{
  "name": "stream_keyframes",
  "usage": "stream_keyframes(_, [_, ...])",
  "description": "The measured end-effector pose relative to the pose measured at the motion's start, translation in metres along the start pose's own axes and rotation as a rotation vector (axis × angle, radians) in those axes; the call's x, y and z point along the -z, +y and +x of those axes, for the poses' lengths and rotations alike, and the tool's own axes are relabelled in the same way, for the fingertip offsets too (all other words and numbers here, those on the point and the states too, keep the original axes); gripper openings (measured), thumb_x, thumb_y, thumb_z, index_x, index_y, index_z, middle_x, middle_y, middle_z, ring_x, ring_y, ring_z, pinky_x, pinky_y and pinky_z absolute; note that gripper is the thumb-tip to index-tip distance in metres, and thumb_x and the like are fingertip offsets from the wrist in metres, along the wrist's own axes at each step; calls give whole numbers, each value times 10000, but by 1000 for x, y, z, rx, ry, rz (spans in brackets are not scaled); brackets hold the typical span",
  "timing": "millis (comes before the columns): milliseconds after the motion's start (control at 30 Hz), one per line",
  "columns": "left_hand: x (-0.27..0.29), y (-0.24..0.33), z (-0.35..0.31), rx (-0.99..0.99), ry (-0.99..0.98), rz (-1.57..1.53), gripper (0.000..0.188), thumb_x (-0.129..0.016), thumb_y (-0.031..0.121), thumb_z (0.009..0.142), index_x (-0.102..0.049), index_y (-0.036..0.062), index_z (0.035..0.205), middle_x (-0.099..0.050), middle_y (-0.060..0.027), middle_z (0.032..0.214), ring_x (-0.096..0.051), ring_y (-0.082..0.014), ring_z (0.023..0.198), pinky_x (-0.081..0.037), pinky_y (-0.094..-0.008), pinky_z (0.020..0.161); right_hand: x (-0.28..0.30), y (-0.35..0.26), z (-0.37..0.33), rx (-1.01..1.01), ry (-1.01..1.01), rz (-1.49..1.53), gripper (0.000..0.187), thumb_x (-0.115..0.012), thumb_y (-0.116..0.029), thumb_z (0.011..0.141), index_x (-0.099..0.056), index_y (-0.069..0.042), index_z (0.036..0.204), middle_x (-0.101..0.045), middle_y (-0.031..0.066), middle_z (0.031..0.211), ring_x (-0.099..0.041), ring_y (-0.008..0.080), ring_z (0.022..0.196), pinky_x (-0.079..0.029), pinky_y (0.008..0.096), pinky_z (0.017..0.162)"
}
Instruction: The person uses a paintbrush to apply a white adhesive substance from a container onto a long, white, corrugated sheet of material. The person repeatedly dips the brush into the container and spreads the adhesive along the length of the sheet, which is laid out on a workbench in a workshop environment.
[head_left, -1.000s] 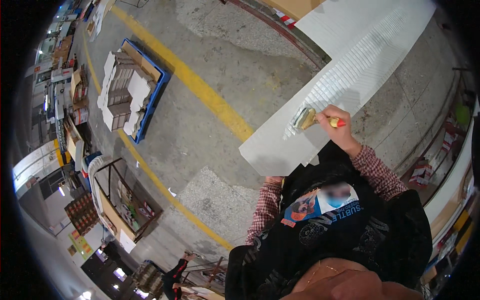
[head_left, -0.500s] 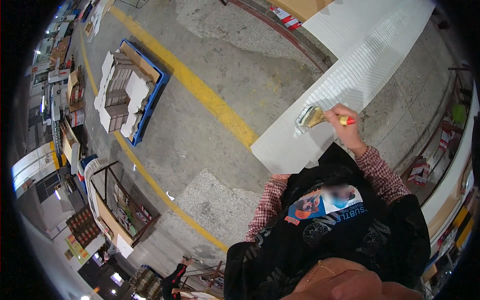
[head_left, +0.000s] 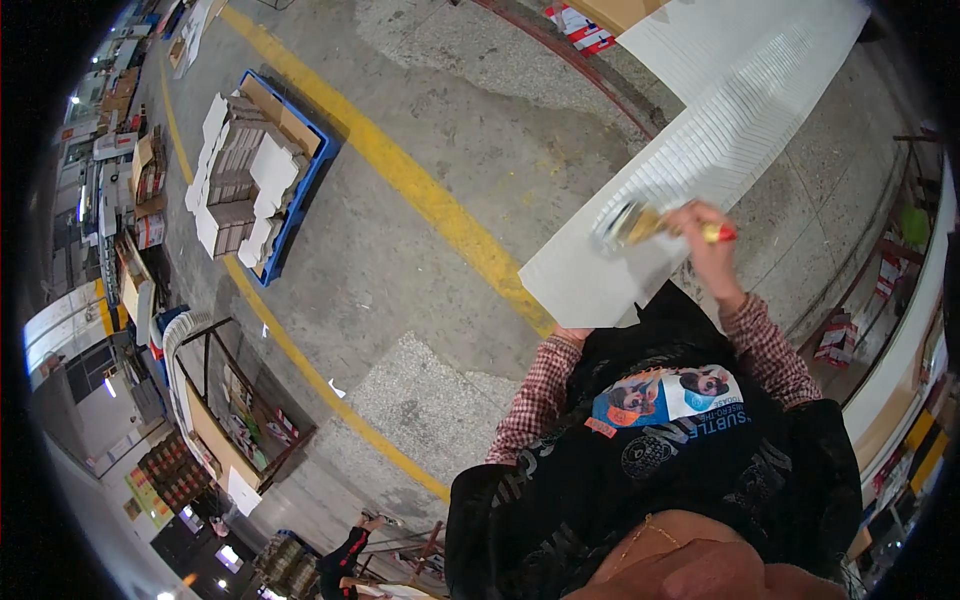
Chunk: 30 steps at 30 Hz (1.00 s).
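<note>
My right hand (head_left: 712,250) is closed around the handle of a wide flat paintbrush (head_left: 650,226) with a red handle end. The bristles are smeared by motion over the near part of a long row of overlapping white sheets (head_left: 690,155), laid out in narrow steps. Beneath the brush lies the broad face of the nearest white sheet (head_left: 585,270). My left hand (head_left: 572,335) is at the near edge of that sheet, mostly hidden under it; its fingers do not show. Both forearms wear red checked sleeves.
A blue pallet (head_left: 300,215) with stacked white cardboard pieces (head_left: 235,175) stands on the floor at the left. Yellow lines (head_left: 400,180) cross the concrete. A metal-framed table (head_left: 225,400) stands at lower left. Another person's dark-clothed leg (head_left: 345,560) shows at the bottom.
My right hand and the brush have shifted a little right and up, away from me. The near end of the sheets appears slightly further right and up in the view.
</note>
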<state>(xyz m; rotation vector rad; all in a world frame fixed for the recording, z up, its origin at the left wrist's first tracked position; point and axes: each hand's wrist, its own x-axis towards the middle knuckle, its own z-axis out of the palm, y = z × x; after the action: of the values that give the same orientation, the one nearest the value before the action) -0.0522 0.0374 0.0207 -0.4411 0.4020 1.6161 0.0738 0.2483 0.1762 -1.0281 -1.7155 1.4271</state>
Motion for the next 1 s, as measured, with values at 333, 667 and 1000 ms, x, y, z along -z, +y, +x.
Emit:
stream_keyframes(333, [3,0,-2,37,-25,24,659,-441,535,946,-396,89,1429,-449,-125,1438,-428,-317,1309,-322,-522,1104,-11,-4,-47,-208,-180,63,209,-658,-102,889,-611,-4,711,-568,6,665,-512,72,618,-388,246,543])
stream_keyframes(667, [5,-7,1,61,-51,3,650,-445,528,946,-404,88,1423,-457,-125,1430,-434,-317,1302,-325,-521,1101,-9,1,-41,12,-139,-239,284,-682,-128,880,-552,7,667,-496,17,633,-445,69,598,-354,254,540])
stream_keyframes(1000, [6,-6,-1,77,-60,-15,642,-449,522,947,-412,86,1417,-466,-126,1422,-440,-318,1296,-328,-520,1099,-12,-10,-41,60,-102,-334,245,-637,-119,913,-583,15,714,-565,18,664,-504,77,628,-393,244,580])
